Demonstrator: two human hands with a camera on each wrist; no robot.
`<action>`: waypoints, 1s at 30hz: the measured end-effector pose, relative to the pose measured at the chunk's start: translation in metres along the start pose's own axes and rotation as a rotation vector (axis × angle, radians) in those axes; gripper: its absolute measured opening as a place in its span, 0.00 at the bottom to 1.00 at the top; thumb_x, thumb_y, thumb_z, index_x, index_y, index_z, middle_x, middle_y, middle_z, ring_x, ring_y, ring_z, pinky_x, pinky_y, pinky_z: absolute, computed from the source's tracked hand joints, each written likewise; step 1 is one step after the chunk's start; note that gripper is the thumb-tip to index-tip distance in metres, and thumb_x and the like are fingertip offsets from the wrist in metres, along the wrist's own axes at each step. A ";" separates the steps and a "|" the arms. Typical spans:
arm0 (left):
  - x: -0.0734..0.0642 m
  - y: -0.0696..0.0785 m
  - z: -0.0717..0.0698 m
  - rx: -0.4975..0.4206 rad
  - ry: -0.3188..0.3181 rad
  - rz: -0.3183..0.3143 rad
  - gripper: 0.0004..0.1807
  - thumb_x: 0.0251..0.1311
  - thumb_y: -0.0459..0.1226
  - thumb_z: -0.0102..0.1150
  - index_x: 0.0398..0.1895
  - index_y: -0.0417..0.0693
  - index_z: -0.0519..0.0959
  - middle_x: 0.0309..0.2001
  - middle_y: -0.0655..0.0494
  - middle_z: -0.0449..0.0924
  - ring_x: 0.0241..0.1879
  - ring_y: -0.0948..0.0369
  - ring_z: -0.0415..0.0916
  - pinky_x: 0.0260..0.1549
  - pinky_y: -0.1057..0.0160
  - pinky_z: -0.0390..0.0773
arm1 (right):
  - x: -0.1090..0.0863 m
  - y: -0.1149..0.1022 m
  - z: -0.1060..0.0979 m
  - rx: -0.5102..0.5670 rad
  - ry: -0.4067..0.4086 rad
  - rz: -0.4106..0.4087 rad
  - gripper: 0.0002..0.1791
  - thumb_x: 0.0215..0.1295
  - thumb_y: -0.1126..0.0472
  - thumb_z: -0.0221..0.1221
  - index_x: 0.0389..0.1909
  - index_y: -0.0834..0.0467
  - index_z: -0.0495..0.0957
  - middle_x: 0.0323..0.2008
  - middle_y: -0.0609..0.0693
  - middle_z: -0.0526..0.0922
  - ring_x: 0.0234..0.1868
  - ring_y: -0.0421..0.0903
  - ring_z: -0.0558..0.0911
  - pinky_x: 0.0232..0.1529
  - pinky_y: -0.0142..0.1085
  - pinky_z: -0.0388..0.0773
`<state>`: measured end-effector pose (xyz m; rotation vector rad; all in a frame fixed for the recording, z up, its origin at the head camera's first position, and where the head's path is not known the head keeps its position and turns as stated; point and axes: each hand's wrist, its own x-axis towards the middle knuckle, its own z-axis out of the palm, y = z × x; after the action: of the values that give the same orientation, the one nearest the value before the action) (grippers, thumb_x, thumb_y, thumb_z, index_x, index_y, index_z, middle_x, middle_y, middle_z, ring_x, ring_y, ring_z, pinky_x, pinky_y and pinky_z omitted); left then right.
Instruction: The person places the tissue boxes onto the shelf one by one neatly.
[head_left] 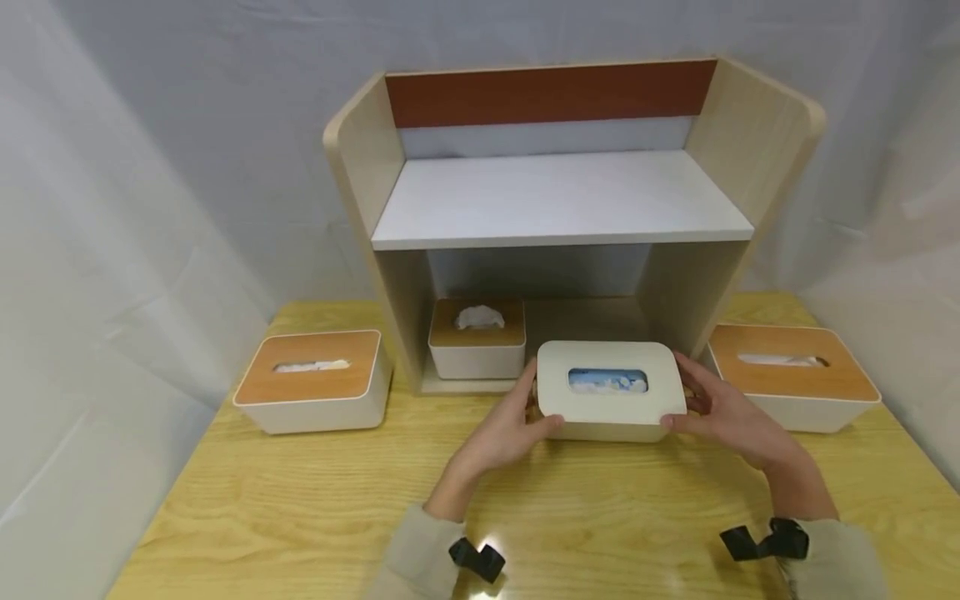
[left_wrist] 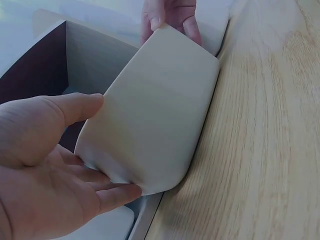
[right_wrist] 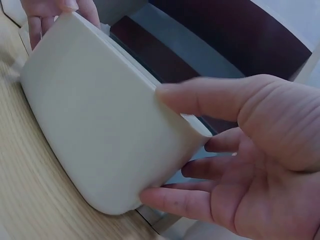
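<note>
held box [head_left: 611, 408]: smooth matt plastic; tabletop [head_left: 592, 492]: glossy wood grain

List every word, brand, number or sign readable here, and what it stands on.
No readable text.
Blue pack in the white box: any print too small and blurred.
Left box and right box: slot contents too blurred to tell.
Shelf: none seen.

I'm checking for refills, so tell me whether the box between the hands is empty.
Not empty: blue and white contents show through the top of the box. How full, I cannot tell.
</note>
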<state>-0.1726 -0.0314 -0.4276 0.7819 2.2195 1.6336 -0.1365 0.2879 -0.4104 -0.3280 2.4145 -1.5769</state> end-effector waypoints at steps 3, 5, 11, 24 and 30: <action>-0.001 0.001 0.000 0.039 0.013 -0.020 0.48 0.67 0.35 0.60 0.80 0.47 0.39 0.78 0.43 0.48 0.72 0.45 0.57 0.66 0.47 0.66 | 0.001 0.000 0.003 -0.050 -0.005 -0.032 0.58 0.62 0.62 0.68 0.80 0.54 0.36 0.74 0.65 0.52 0.66 0.67 0.66 0.48 0.30 0.78; -0.002 0.004 0.000 0.097 0.027 -0.065 0.47 0.68 0.39 0.60 0.80 0.43 0.42 0.77 0.40 0.50 0.71 0.45 0.58 0.66 0.46 0.66 | 0.002 0.000 0.005 -0.107 -0.004 -0.059 0.60 0.60 0.61 0.70 0.80 0.53 0.35 0.72 0.64 0.54 0.63 0.65 0.69 0.47 0.33 0.79; -0.006 0.015 0.001 0.214 0.058 -0.225 0.43 0.69 0.49 0.58 0.77 0.38 0.51 0.65 0.35 0.69 0.63 0.45 0.71 0.56 0.46 0.75 | 0.004 -0.005 0.005 -0.257 0.041 -0.062 0.61 0.59 0.57 0.71 0.80 0.57 0.35 0.71 0.66 0.58 0.59 0.62 0.74 0.48 0.38 0.79; -0.008 0.014 0.005 0.134 0.033 -0.115 0.41 0.71 0.40 0.55 0.78 0.37 0.46 0.70 0.33 0.62 0.66 0.41 0.66 0.59 0.47 0.74 | 0.006 0.001 0.004 -0.208 0.103 0.017 0.55 0.59 0.53 0.71 0.77 0.63 0.46 0.68 0.66 0.62 0.56 0.61 0.76 0.44 0.36 0.80; -0.004 0.012 0.007 0.120 0.045 -0.117 0.46 0.70 0.41 0.56 0.79 0.39 0.38 0.69 0.29 0.61 0.59 0.42 0.73 0.49 0.48 0.79 | 0.013 0.006 0.009 -0.181 0.199 0.023 0.51 0.60 0.53 0.70 0.76 0.66 0.50 0.65 0.67 0.67 0.57 0.61 0.74 0.44 0.30 0.78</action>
<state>-0.1624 -0.0259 -0.4186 0.6363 2.3644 1.4899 -0.1461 0.2785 -0.4203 -0.1810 2.7100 -1.4464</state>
